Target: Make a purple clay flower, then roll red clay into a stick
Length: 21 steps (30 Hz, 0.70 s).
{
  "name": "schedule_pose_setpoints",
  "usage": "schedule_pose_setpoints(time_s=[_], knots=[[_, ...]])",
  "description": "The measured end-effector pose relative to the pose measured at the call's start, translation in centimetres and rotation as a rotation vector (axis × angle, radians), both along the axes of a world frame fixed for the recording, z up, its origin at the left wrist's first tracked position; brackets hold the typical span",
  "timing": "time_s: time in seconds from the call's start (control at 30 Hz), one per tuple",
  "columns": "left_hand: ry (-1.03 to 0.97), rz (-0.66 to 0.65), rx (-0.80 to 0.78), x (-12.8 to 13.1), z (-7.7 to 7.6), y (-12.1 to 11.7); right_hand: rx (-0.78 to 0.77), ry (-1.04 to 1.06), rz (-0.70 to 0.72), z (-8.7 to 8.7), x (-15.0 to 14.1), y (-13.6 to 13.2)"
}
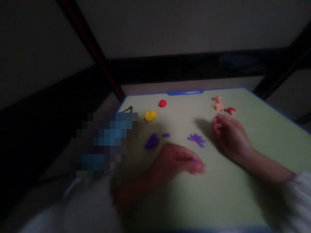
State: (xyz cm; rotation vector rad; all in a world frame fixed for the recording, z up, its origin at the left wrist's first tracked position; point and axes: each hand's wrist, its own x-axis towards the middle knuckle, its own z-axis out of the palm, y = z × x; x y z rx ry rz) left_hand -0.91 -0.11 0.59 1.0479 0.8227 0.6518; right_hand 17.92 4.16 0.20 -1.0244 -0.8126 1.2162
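My left hand (178,161) is above the near middle of the board, thumb and fingers pinched together on a small bit of purple modelling clay (193,160). Only a speck of it shows between the fingertips. Just beyond lies a purple clay fan of petals (196,139), with a larger purple clay lump (152,141) and a small purple piece (166,135) to its left. To the right of the fan, my right hand (229,136) hovers with its fingers curled and closed. Whatever those fingers may hold is hidden.
The pale board (218,197) has a blue edge. A yellow clay lump (151,116) and a red clay lump (162,103) sit farther back. Peach clay figures (218,106) and a red-capped mushroom shape (230,110) stand at back right. A blurred-out blue patch (109,139) covers the left.
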Motion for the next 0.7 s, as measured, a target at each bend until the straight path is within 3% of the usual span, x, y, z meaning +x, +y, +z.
schedule_pose_setpoints(time_s=[0.17, 0.4, 0.7], knots=[[0.118, 0.042, -0.012, -0.33, 0.16, 0.13, -0.004, -0.008, 0.02, -0.16, 0.01, 0.0], [-0.077, 0.06, -0.019, 0.12, -0.05, 0.04, 0.006, -0.012, 0.04, -0.22, 0.05, -0.02], [0.013, 0.069, -0.029, -0.16, 0.13, -0.07, -0.012, 0.002, 0.054, -0.2, 0.07, 0.02]])
